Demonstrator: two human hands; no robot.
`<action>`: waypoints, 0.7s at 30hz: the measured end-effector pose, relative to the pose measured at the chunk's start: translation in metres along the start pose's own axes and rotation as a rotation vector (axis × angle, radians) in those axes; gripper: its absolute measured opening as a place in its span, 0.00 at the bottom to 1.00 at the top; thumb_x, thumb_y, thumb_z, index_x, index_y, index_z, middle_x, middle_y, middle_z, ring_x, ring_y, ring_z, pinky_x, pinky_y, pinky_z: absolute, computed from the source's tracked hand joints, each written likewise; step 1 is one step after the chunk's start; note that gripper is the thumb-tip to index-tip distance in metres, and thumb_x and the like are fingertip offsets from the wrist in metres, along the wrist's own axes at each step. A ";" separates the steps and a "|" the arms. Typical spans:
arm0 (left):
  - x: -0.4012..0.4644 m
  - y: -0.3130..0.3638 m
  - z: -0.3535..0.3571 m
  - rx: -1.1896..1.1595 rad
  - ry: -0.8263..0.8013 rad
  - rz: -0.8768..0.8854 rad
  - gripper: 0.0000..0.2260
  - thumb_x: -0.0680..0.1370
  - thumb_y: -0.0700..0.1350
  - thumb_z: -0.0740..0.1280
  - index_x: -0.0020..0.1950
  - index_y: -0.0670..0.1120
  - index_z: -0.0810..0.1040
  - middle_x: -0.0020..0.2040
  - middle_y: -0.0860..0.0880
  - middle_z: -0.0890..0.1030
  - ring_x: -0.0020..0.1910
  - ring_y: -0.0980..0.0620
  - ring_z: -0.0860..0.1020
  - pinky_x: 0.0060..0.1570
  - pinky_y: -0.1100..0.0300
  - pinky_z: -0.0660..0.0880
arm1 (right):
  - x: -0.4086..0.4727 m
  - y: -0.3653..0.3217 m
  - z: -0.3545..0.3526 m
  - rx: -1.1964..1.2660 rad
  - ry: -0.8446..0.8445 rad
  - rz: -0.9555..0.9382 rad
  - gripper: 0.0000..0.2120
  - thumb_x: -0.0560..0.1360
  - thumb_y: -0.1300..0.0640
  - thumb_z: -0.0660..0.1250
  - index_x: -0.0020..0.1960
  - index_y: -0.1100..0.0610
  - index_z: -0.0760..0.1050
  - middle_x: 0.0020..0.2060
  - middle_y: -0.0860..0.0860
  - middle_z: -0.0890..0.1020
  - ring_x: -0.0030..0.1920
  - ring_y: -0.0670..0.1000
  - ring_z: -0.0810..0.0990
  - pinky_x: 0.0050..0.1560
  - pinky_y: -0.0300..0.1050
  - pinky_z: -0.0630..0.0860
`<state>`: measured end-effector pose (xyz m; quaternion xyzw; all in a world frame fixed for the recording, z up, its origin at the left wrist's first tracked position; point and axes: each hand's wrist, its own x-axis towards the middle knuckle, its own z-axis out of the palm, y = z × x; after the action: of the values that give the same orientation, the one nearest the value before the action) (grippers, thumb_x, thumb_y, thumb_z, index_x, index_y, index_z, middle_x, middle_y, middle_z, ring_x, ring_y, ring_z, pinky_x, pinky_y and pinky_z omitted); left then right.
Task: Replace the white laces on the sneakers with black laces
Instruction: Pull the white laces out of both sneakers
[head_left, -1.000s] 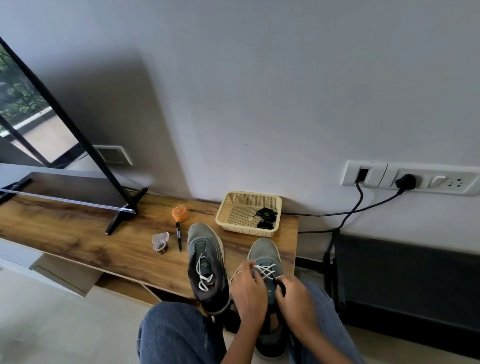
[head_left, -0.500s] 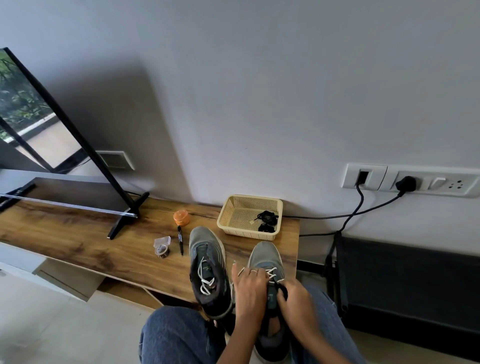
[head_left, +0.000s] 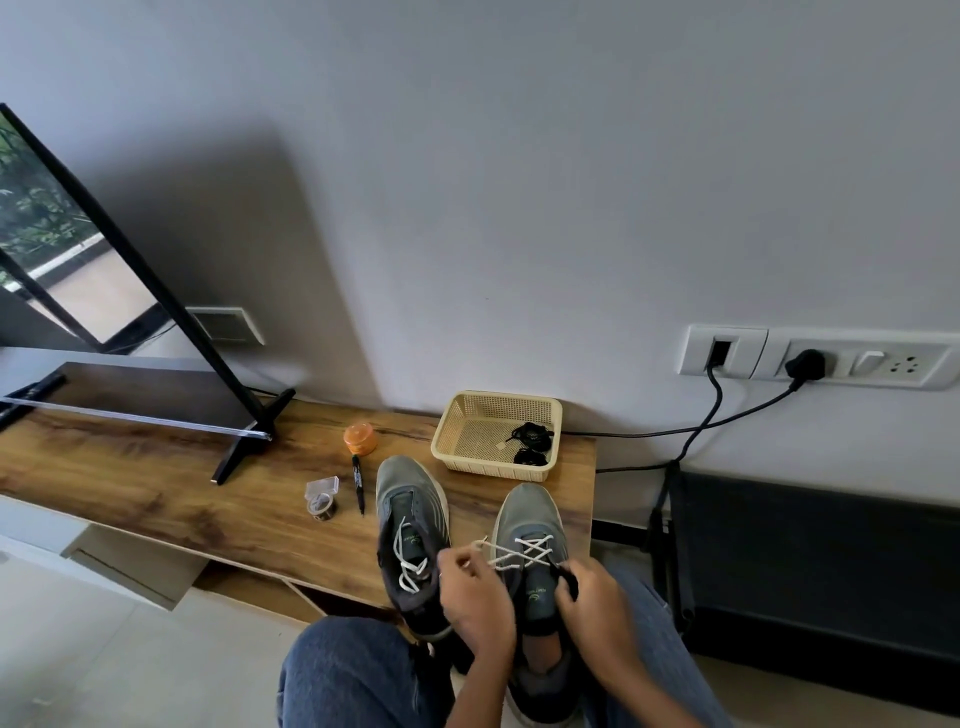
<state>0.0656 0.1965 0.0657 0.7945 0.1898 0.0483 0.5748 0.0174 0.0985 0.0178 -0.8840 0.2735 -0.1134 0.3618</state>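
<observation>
Left hand pinches the white lace; right hand grips the sneaker: loosen crossings evenly before pulling.

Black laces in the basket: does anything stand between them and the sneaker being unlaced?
Nothing visible does. The black laces lie loose in the open basket, just behind the right sneaker, with bare tabletop between.
</observation>
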 end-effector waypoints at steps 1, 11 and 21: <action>0.001 0.002 -0.002 -0.075 0.075 -0.093 0.04 0.80 0.42 0.63 0.45 0.46 0.74 0.39 0.49 0.77 0.41 0.44 0.77 0.42 0.55 0.69 | 0.000 0.000 0.001 -0.002 -0.005 0.001 0.05 0.75 0.59 0.64 0.47 0.56 0.78 0.44 0.50 0.79 0.42 0.49 0.77 0.42 0.46 0.74; 0.008 -0.031 0.015 0.765 -0.309 0.883 0.13 0.59 0.49 0.76 0.42 0.57 0.81 0.58 0.55 0.80 0.61 0.51 0.70 0.62 0.48 0.62 | -0.002 0.001 0.002 0.027 -0.015 -0.037 0.05 0.75 0.59 0.64 0.49 0.55 0.78 0.44 0.49 0.80 0.43 0.49 0.78 0.44 0.45 0.75; 0.014 -0.034 0.015 0.930 -0.249 0.963 0.10 0.62 0.50 0.78 0.38 0.52 0.81 0.40 0.57 0.81 0.48 0.53 0.80 0.63 0.46 0.59 | -0.002 0.004 0.000 -0.028 -0.024 -0.054 0.06 0.76 0.59 0.63 0.50 0.55 0.77 0.45 0.49 0.79 0.44 0.49 0.78 0.44 0.44 0.74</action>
<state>0.0745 0.1973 0.0275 0.9545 -0.2516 0.1202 0.1054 0.0149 0.0974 0.0151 -0.8974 0.2465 -0.1085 0.3494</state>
